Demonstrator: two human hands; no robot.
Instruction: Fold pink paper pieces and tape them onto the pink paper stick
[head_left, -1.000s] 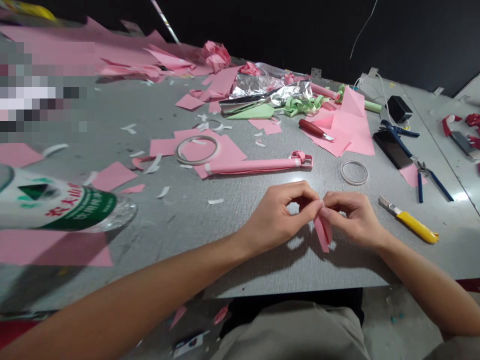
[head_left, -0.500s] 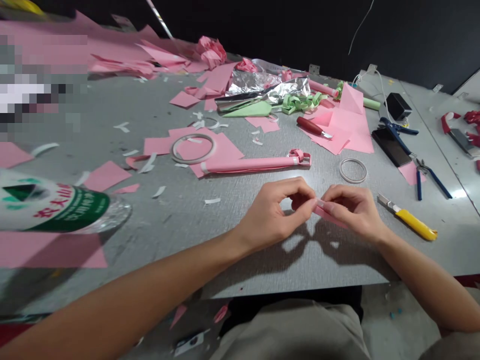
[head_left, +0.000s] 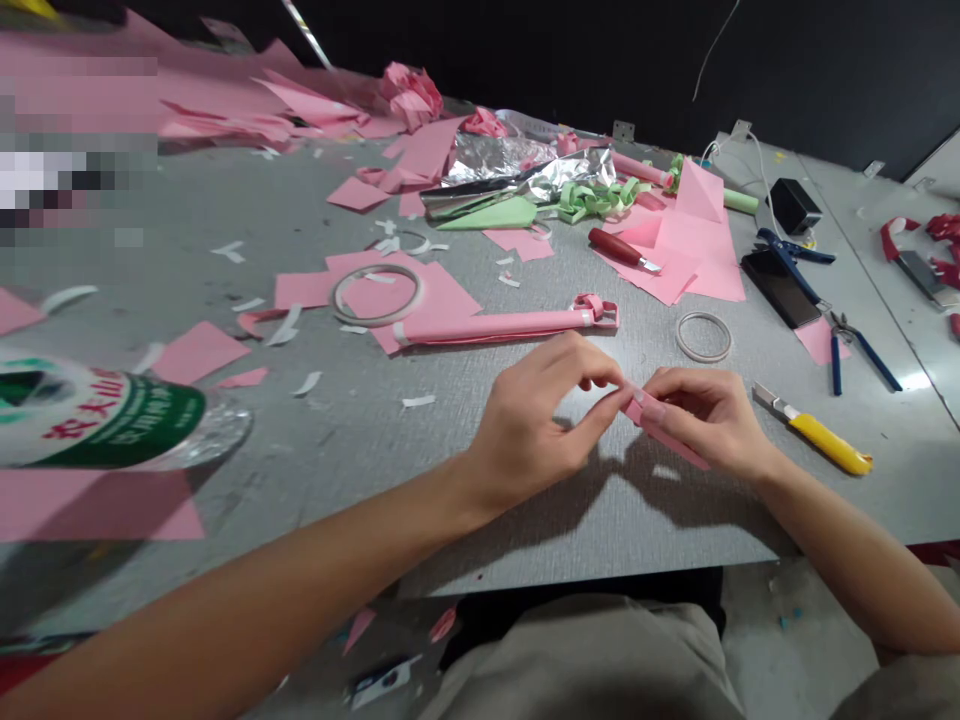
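Between my hands, just above the grey table, is a narrow folded strip of pink paper (head_left: 673, 440) with a whitish bit at its left end. My left hand (head_left: 541, 420) pinches that end between thumb and forefinger. Wrapped round the strip's longer part is my right hand (head_left: 701, 420), its thumb pressed on top. Beyond them lies a rolled pink paper tube (head_left: 495, 326) with white bands and a looped pink piece at its right end. A roll of tape (head_left: 703, 337) lies flat behind my right hand.
Right of my hands rest a yellow utility knife (head_left: 829, 442), blue-handled pliers (head_left: 862, 350) and a black phone (head_left: 780, 290). A red-handled knife (head_left: 624, 250), crumpled foil (head_left: 532, 170) and green paper (head_left: 495, 214) lie farther back. A water bottle (head_left: 120, 415) lies at left among pink scraps.
My left fingers have shifted slightly and opened a little wider above the pinch. More of the pink strip now shows below my right thumb. The camera view has shifted slightly.
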